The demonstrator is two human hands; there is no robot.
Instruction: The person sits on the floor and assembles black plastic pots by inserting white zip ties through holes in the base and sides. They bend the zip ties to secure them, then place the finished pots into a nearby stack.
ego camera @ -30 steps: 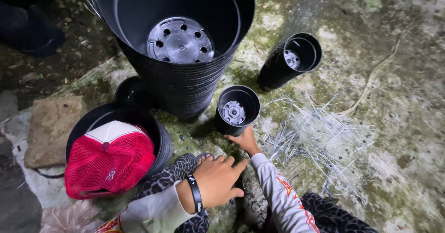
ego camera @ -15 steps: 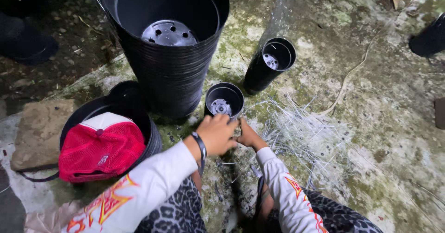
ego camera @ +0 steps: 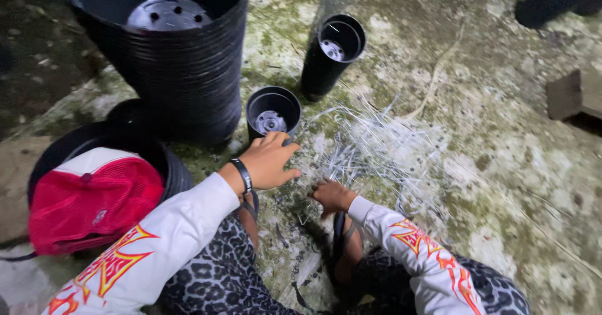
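Note:
My left hand (ego camera: 268, 162), with a black band on its wrist, lies with fingers spread on the mossy ground, and its fingertips reach the near rim of a small black plastic pot (ego camera: 272, 110). That pot stands upright and holds nothing. My right hand (ego camera: 332, 196) is curled low on the ground at the near edge of a heap of thin white strips (ego camera: 370, 146). Whether it grips any strips is hidden by the fingers. Both arms wear white sleeves with red and yellow print.
A tall stack of large black pots (ego camera: 182, 64) stands at the upper left. A narrow stack of small pots (ego camera: 331, 55) leans behind the single pot. A red and white cap (ego camera: 94, 196) lies in a black pot at left. A dark block (ego camera: 574, 92) sits at right.
My left hand has come forward from my knee to the small pot's rim. My right hand has drawn back from the pot to the strips. The view has tilted closer.

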